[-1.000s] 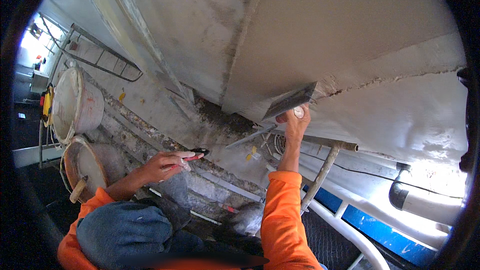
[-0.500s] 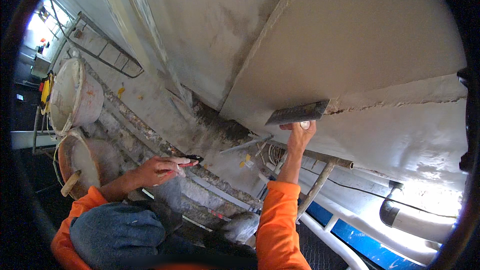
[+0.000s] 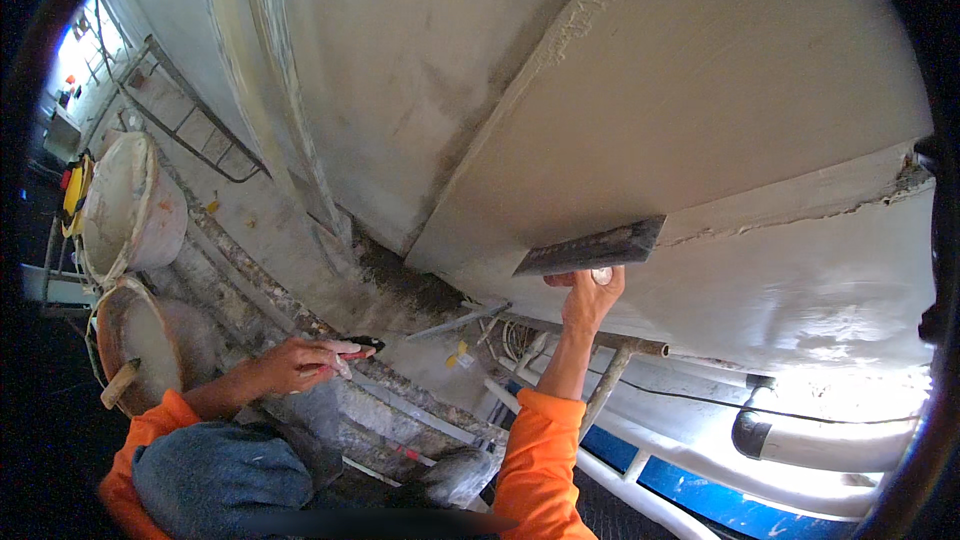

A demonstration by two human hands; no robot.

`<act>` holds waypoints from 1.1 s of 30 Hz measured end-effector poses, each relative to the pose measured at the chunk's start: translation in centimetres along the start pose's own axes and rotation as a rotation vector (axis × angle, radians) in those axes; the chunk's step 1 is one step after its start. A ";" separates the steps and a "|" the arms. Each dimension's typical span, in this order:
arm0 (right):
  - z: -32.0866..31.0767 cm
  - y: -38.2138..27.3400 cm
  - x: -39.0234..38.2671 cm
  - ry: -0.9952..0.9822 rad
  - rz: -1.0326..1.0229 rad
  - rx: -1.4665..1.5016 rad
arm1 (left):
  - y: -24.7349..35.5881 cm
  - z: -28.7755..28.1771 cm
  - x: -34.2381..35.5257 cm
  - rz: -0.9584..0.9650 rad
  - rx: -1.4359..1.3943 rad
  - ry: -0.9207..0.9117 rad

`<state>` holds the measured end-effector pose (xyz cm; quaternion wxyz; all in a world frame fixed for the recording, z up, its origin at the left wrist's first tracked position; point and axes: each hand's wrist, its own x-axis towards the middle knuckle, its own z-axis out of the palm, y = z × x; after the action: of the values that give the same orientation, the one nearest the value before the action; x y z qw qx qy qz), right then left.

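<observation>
My right hand [image 3: 590, 295] grips a flat trowel [image 3: 582, 245] by its pale-ended handle, blade lying at the pale surface [image 3: 730, 100] just left of a horizontal seam [image 3: 760, 227] with a rough patch at its far right. A raised rough edge [image 3: 515, 110] runs diagonally up this surface. My left hand [image 3: 305, 365], smeared with pale material, is lower left, fingers closed round a small red-and-black tool [image 3: 360, 348].
Two caked buckets [image 3: 158, 232] stand left, the lower one holding a wooden-handled item [image 3: 122, 382]. A metal ladder-like frame [image 3: 195, 125] is upper left. Railings [image 3: 610, 390], a cable and a thick pipe [image 3: 815, 440] run lower right, above a blue strip [image 3: 720, 500].
The view has shifted. The trowel has moved rightward along the surface and tilted toward horizontal; the seam beside its right end looks less crumbly. My left hand keeps its tool.
</observation>
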<state>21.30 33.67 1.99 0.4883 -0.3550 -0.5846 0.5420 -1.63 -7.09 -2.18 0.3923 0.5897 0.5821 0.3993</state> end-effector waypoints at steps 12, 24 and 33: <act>0.0 -6.7 2.1 0.084 -0.129 -0.098 | 0.9 -0.3 0.6 0.060 -0.155 -0.027; 2.1 -15.6 4.1 0.131 -0.234 -0.021 | -1.3 0.9 0.0 0.049 -0.063 -0.009; 2.6 -21.6 5.6 0.118 -0.290 0.020 | -2.5 1.5 -0.6 -0.005 -0.133 -0.021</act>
<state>19.75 34.77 24.38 0.5983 -0.2931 -0.5948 0.4498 -1.21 -7.69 -5.03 0.4378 0.5650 0.5518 0.4297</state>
